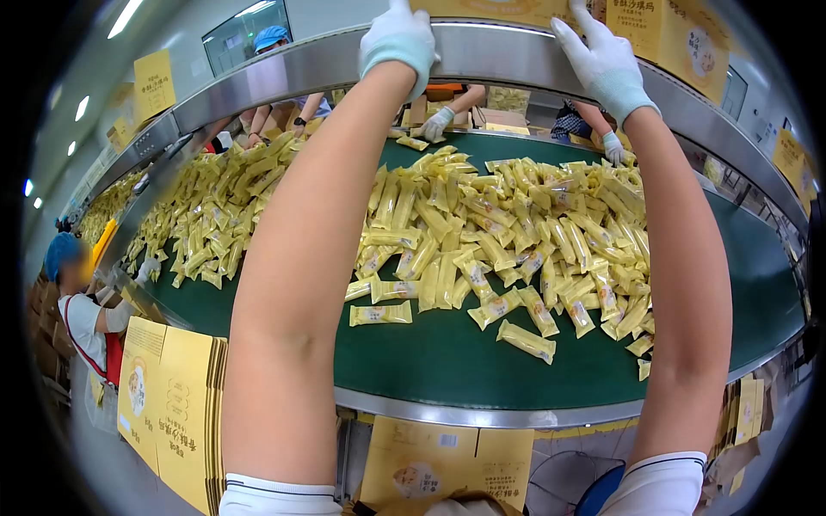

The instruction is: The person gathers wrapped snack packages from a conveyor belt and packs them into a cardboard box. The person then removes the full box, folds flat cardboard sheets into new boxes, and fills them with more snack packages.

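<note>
Both my arms reach up over the belt to the raised metal rail. My left hand [400,41], in a white glove with a pale green cuff, is at the left end of a yellow printed carton [508,9]; its fingertips run out of view. My right hand [602,62], gloved alike, is at the carton's right end, thumb and fingers apart around its edge. The carton's upper part is cut off by the frame. Below, a large heap of yellow wrapped snack bars [495,219] lies on the green conveyor belt [482,370].
More printed cartons [675,43] stand on the metal rail [499,53] at right. Flattened cartons [176,396] are stacked at lower left, and another carton [443,464] is below the belt. Co-workers' gloved hands [437,125] work across the belt; a person [82,301] stands at left.
</note>
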Demonstrator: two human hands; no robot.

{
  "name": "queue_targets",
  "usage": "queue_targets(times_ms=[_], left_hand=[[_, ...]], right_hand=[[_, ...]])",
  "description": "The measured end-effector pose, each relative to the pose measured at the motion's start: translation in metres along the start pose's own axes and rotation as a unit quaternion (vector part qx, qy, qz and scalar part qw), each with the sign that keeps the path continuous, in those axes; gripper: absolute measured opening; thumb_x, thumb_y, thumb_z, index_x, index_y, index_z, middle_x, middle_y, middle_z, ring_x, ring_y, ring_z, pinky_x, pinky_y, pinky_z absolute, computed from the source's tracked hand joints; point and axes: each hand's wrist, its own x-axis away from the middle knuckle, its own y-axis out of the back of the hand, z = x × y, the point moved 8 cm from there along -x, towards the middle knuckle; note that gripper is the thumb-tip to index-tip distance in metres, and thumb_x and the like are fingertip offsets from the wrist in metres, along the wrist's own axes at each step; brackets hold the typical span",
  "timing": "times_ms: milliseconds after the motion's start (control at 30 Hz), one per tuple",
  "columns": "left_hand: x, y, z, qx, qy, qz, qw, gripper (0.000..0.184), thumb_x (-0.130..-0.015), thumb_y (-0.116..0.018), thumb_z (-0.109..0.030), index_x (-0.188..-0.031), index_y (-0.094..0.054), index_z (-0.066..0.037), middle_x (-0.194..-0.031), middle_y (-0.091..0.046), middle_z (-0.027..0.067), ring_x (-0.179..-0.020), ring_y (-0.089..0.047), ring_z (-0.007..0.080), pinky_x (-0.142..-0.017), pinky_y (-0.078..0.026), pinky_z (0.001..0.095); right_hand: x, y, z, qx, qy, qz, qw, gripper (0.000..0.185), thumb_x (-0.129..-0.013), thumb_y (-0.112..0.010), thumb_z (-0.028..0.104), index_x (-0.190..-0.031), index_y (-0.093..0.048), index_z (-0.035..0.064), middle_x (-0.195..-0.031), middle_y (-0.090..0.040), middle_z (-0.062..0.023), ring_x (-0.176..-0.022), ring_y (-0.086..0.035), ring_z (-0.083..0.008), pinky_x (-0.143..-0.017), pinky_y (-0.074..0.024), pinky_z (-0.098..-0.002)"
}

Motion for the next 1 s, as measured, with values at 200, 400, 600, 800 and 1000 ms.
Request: queue_targets(times_ms=[200, 400, 600, 800, 1000], left_hand=[[0.011, -0.021, 0.012, -0.281, -0.065, -0.103, 0.952, 0.083, -0.099, -0.045, -0.057, -0.157, -0.020, -0.003, -0.160, -0.023, 0.0280, -0.118, -0.061, 0.0468, -0.102, -0.049, 0.0477], [0.225, -0.085, 0.114, -0.060, -0.050, 0.159, 0.984, 0.093, -0.096, -0.061, -0.045, -0.159, -0.013, 0.004, -0.164, -0.010, 0.0320, -0.148, -0.029, 0.0447, -0.120, -0.030, 0.0434], [0.507, -0.010, 0.214, -0.113, 0.033, 0.048, 0.992, 0.079, -0.087, -0.071, -0.028, -0.148, -0.035, 0.006, -0.148, -0.042, 0.0310, -0.136, -0.044, 0.0436, -0.114, -0.037, 0.0460], [0.623, 0.019, 0.333, -0.118, 0.380, 0.156, 0.904, 0.110, -0.084, -0.062, -0.070, -0.153, -0.026, 0.007, -0.151, -0.038, 0.0346, -0.139, -0.042, 0.0464, -0.113, -0.038, 0.0478], [0.640, -0.053, 0.364, 0.287, 0.501, 0.251, 0.777, 0.104, -0.088, -0.066, -0.062, -0.155, -0.026, 0.006, -0.151, -0.045, 0.0223, -0.137, -0.047, 0.0304, -0.111, -0.041, 0.0392]], right_hand=[[0.031, -0.013, -0.018, 0.011, 0.037, 0.029, 0.999, 0.067, -0.097, -0.055, 0.050, -0.147, -0.045, 0.0068, -0.153, -0.045, -0.0180, -0.131, -0.051, -0.0427, -0.111, -0.0389, -0.0469], [0.240, -0.023, 0.002, -0.244, 0.047, 0.261, 0.933, 0.053, -0.097, -0.063, 0.027, -0.144, -0.050, 0.0055, -0.149, -0.050, -0.0202, -0.132, -0.052, -0.0356, -0.115, -0.0376, -0.0427], [0.589, 0.048, -0.007, -0.249, -0.161, 0.732, 0.614, 0.051, -0.099, -0.058, 0.049, -0.109, -0.073, 0.0006, -0.100, -0.074, -0.0155, -0.098, -0.069, -0.0238, -0.085, -0.0551, -0.0390], [0.772, 0.024, -0.002, -0.406, -0.577, 0.445, 0.551, 0.070, -0.100, -0.051, 0.057, -0.146, -0.048, 0.0040, -0.125, -0.062, -0.0164, -0.111, -0.061, -0.0299, -0.088, -0.0527, -0.0449], [0.768, -0.008, 0.057, -0.614, -0.647, 0.328, 0.312, 0.075, -0.096, -0.055, 0.062, -0.145, -0.047, 0.0046, -0.133, -0.062, -0.0170, -0.115, -0.064, -0.0352, -0.094, -0.0555, -0.0479]])
